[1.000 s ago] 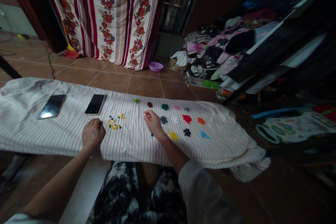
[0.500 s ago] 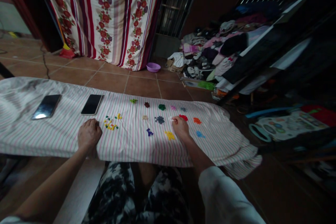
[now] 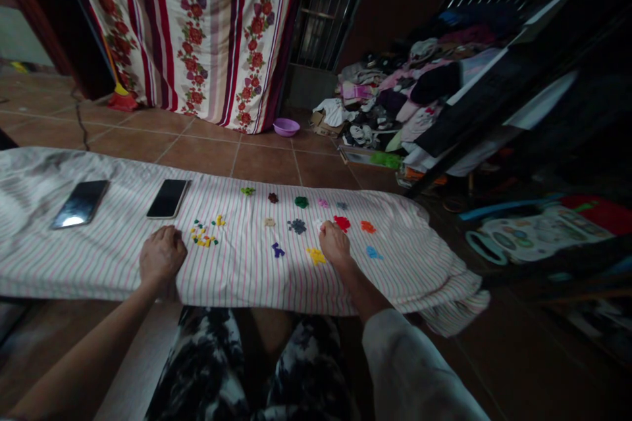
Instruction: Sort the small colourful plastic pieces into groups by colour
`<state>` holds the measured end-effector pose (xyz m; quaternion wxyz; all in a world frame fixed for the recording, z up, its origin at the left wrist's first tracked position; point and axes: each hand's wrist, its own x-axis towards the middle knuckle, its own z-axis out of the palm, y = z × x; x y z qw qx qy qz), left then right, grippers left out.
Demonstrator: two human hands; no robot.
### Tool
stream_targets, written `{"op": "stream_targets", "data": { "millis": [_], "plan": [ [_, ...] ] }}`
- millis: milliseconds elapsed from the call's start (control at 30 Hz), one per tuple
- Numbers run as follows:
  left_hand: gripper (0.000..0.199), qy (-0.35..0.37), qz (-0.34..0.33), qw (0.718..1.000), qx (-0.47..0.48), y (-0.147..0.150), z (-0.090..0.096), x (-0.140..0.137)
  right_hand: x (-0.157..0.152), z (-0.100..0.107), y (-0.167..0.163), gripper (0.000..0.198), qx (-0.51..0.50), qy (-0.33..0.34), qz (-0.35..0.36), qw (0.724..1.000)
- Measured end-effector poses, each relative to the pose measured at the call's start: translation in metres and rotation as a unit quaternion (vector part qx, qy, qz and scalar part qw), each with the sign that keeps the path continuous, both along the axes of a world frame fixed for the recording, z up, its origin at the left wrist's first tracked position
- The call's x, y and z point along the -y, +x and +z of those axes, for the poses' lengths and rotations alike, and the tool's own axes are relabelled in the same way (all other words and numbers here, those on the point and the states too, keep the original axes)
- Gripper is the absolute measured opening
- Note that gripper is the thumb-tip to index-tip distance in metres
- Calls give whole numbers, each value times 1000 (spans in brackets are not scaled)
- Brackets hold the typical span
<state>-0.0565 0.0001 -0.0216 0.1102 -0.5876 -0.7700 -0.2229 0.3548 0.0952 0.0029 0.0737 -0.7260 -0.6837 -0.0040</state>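
Small coloured pieces lie in separate little piles on a striped cloth (image 3: 257,283). My right hand (image 3: 336,243) is closed in a pinch over a white pile (image 3: 319,224), just left of the red pieces (image 3: 341,223); its fingertips are partly hidden, and I cannot see what is between them. Yellow pieces (image 3: 315,256) lie beside its near side, dark grey ones (image 3: 297,227) farther left. My left hand (image 3: 162,253) rests on the cloth with curled fingers, seemingly holding nothing. Right of it is a loose arrangement of yellow, green and orange pieces (image 3: 203,235).
Two phones, one dark (image 3: 80,204) and one with a light edge (image 3: 168,198), lie at the left. Orange (image 3: 368,227) and light blue (image 3: 374,252) piles sit at the right. Beyond the cloth stand a purple basin (image 3: 286,127) and a heap of clothes (image 3: 390,92).
The whole view has shifted slightly left. My right hand stays by the white pile, with its fingers tucked lower; my left hand rests in the same place.
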Motion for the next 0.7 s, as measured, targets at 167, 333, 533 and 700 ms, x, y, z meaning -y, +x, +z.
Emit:
{"op": "stream_targets", "data": {
  "millis": [167,333,533,700],
  "plan": [
    [22,-3,1,1000,2,0,1,0,0,0,1,18,-10,-3,-8,1000],
    [24,-5,3,1000,8,1,1,0,2,-2,2,17,-27,17,3,999],
    [24,-3,-2,1000,2,0,0,0,2,-3,3,17,-33,27,18,999],
    [21,1,5,1000,1,0,-1,-1,7,2,-1,18,-51,50,19,997]
  ]
}}
